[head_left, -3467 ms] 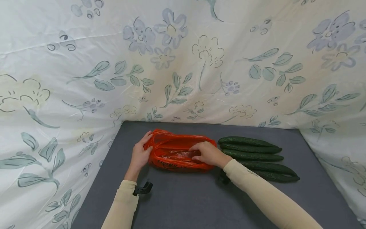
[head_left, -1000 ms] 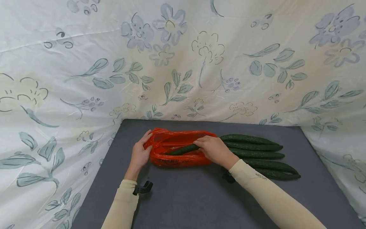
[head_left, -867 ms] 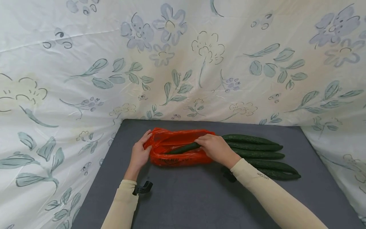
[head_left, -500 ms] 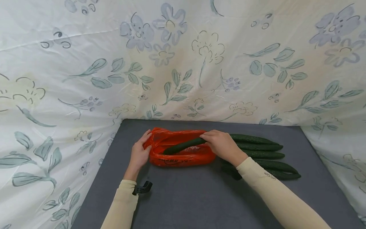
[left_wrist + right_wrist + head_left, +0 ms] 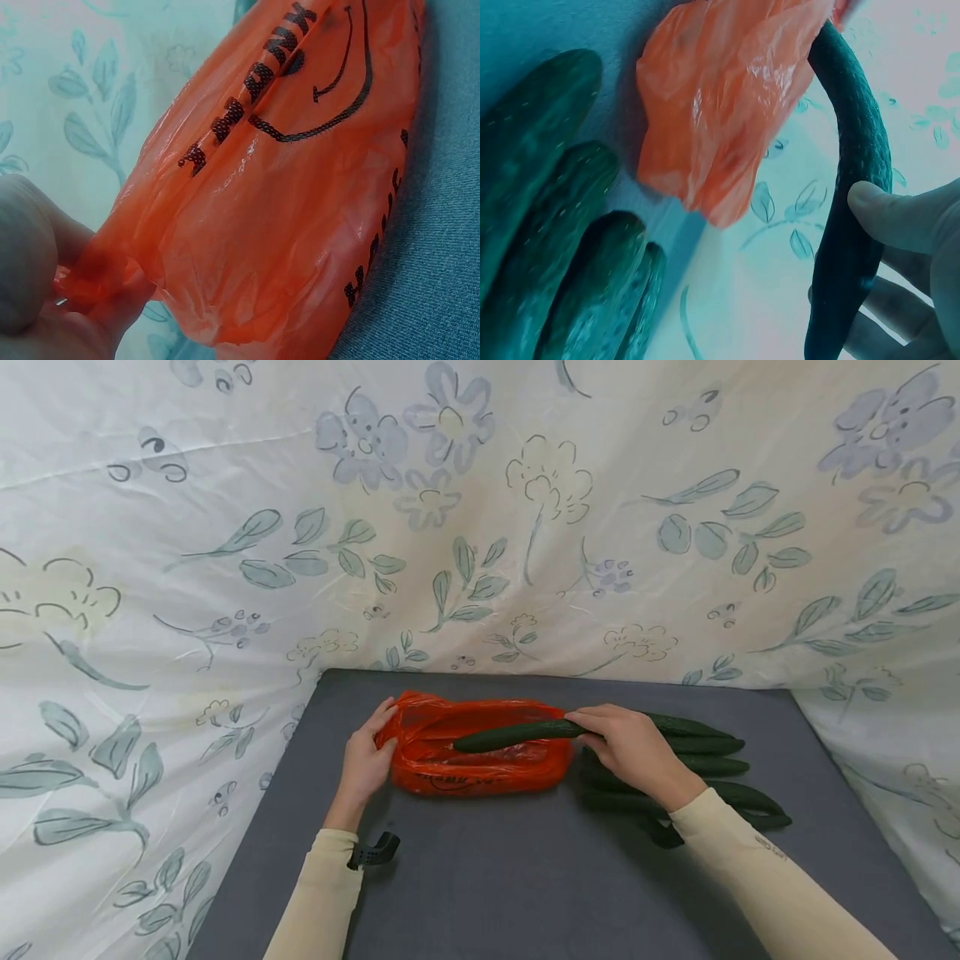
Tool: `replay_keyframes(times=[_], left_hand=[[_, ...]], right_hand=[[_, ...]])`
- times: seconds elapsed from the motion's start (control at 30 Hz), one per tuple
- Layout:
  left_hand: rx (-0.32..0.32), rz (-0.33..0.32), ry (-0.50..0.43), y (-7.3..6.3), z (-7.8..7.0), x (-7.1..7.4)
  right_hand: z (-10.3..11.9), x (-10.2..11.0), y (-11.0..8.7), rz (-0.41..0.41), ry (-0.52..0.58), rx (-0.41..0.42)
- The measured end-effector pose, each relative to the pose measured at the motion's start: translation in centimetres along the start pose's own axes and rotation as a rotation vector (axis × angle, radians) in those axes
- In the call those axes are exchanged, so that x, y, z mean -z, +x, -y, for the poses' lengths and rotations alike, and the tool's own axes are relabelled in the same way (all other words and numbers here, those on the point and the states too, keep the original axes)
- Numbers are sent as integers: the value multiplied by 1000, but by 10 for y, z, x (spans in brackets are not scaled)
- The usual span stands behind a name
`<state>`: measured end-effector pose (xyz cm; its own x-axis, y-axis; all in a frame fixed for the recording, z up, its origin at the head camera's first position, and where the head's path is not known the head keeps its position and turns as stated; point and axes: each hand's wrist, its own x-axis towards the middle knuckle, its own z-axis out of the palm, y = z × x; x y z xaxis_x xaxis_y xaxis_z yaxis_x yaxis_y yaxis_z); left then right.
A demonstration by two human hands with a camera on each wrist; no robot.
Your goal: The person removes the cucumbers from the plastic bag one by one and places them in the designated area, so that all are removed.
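Note:
A red plastic bag point(image 5: 480, 777) with black lettering lies on the dark table, its mouth facing up. My left hand point(image 5: 369, 760) pinches the bag's left end; in the left wrist view the thumb and fingers point(image 5: 124, 300) grip a gathered corner. My right hand point(image 5: 637, 752) holds a long dark green cucumber point(image 5: 517, 735) by its right end. Its free end overlaps the bag's opening in the head view. In the right wrist view, thumb and fingers wrap the cucumber point(image 5: 847, 150), which rises beside the bag point(image 5: 720, 105).
Several more cucumbers point(image 5: 750, 795) lie side by side on the table right of the bag, partly hidden by the right hand and forearm. The grey table point(image 5: 480, 877) meets a floral cloth point(image 5: 480, 610) at the back and sides.
A cucumber has come up out of the bag in my right hand, which has moved right and drawn it along. My left hand keeps its grip on the bag's left end.

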<state>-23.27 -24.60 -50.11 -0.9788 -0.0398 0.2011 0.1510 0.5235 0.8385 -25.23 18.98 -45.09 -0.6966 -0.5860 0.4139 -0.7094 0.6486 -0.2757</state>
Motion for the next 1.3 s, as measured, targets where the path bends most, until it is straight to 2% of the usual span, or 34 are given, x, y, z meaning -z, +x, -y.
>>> replay_keyframes(times=[0.23,0.43,0.7,1.07,1.3], left_hand=[[9,-18,1,0,0,1],[15,-6,7,-1,0,-1],[28,-3,-9,-2,-1,-1],[37,-15,-16,-2,-2,-2],[19,-14,-17,0,0,-2]], right_hand=[[-9,16,-28,-38,5,-38],[-15,38,-58,-53,22,-52],[-10,64,-92,-74,-17,-63],[-21,71,-134,-158,-22,-67],[-29,63,-155,-125,-57,-108]])
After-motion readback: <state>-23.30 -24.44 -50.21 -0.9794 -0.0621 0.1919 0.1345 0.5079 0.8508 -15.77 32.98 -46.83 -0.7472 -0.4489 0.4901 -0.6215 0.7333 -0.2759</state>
